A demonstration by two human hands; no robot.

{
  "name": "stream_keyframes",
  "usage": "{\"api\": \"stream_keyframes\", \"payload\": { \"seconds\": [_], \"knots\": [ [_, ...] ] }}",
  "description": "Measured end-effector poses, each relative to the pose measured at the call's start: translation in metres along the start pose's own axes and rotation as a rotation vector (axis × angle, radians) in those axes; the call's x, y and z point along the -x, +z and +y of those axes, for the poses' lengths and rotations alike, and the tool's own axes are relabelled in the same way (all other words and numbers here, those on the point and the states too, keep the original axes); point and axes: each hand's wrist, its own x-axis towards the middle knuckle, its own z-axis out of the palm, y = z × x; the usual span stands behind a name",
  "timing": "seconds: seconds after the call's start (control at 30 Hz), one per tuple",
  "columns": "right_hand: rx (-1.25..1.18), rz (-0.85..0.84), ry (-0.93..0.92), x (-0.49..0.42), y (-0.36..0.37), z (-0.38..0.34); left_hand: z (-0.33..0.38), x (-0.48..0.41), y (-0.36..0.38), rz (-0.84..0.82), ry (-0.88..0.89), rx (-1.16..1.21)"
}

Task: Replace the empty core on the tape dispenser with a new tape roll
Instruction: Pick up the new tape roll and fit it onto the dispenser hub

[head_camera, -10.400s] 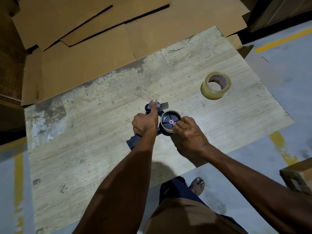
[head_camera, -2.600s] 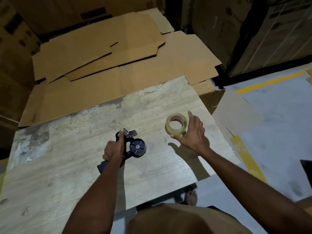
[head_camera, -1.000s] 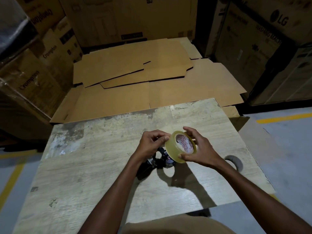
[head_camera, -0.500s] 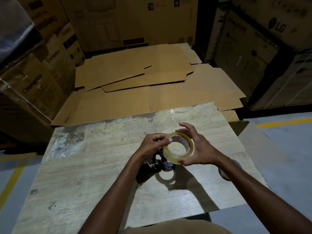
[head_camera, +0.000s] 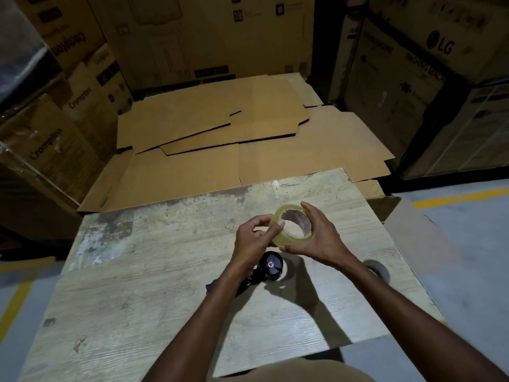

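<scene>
The tape roll (head_camera: pixel 296 239) is held in the air just right of centre frame, above the bench (head_camera: pixel 137 271) and just above the dispenser (head_camera: pixel 271 268), which lies on its side on the bench with its dark hub bare. The right hand (head_camera: pixel 322 241) is clamped round the roll's right side. The left hand (head_camera: pixel 252 241) pinches its left rim with thumb and fingertip.

I judge the roll light and stiff across its core, with a smooth, somewhat slick outer wrap. It is best held by the edges or through the hole, away from any loose sticky end. A blurred ring (head_camera: pixel 376 267) at the bench's right edge may be the empty core.

Cartons at left read "Crompton" (head_camera: pixel 80 97). Those at upper right read "LG" (head_camera: pixel 440 45) and "WASHING MACH", which is cut off.
</scene>
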Motion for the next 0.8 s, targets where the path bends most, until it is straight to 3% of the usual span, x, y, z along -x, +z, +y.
{"api": "stream_keyframes", "payload": {
  "seconds": [0.1, 0.47, 0.67, 0.8],
  "knots": [
    [-0.042, -0.04, 0.039, -0.001, -0.01, 0.008, -0.003, -0.005, -0.01, -0.053, 0.023, -0.025],
    [0.154, -0.208, 0.042, 0.001, -0.01, 0.003, -0.027, -0.023, -0.019, -0.106, 0.134, -0.252],
    [0.236, -0.304, 0.123, -0.005, -0.002, 0.002, -0.034, -0.034, -0.025, -0.196, 0.11, -0.327],
    [0.321, -0.289, 0.134, -0.004, 0.015, 0.002, -0.047, -0.039, -0.054, -0.102, 0.07, -0.327]
  ]
}}
